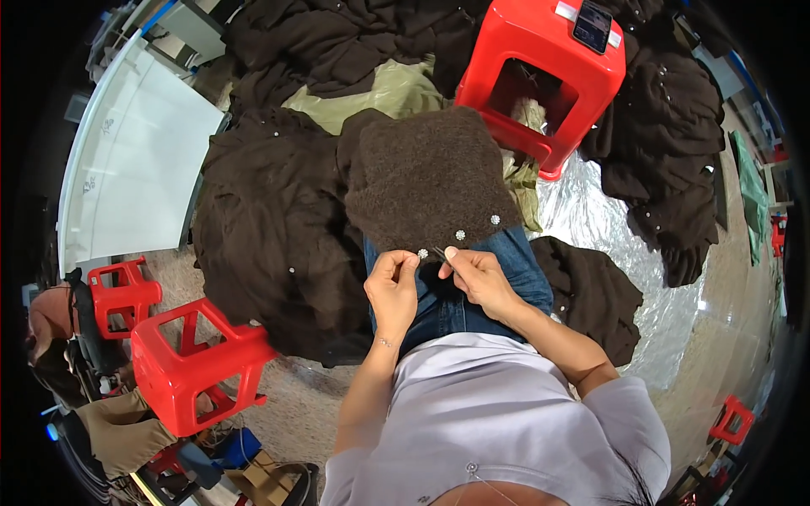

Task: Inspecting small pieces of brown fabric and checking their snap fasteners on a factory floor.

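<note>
left hand [393,287] at garment [426,177] edge; right hand [481,280] just apart

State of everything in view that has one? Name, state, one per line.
Left hand: fingertips pinched at garment's near edge, by a button
Right hand: closed on small dark tool
Small dark tool: held; open or shut unclear
Brown knit garment: draped over lap
Phone: lying screen up
Red stool: upright, under phone
Silver sheet: spread, wrinkled
</note>
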### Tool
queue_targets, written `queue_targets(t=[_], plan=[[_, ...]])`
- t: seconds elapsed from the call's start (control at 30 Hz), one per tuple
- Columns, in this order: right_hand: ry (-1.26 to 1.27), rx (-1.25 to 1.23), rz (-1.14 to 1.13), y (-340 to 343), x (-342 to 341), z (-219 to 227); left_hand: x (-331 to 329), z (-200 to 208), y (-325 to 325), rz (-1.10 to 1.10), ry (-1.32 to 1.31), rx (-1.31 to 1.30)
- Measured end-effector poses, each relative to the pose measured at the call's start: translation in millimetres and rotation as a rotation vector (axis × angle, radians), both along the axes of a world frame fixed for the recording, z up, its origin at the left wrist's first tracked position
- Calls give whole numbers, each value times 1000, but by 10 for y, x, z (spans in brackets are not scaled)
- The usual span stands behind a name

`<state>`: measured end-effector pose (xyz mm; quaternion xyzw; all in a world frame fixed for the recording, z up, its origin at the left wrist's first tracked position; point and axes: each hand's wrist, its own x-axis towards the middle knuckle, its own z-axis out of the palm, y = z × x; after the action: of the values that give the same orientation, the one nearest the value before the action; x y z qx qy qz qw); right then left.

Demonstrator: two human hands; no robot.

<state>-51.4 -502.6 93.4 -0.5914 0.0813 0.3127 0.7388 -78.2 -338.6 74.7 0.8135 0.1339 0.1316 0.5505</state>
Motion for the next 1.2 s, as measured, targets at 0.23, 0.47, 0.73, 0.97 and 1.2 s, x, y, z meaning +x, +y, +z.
queue_targets(t=[0.23,0.47,0.73,0.97,1.2], plan=[[-95,-40,49,44,-30,5,-41,-53,47,-2,152,-560],[-124,-51,31,27,-29,-53,-81,-64,35,-76,-112,267],[-159,-142,109,48,-85,-98,-95,22,-68,-27,78,-292],[-300,-344,164,57,-67,-160,-130,-35,-98,-54,8,-324],[-437,-477,121,80,-40,-130,-153,-119,-62,-103,1,-225]])
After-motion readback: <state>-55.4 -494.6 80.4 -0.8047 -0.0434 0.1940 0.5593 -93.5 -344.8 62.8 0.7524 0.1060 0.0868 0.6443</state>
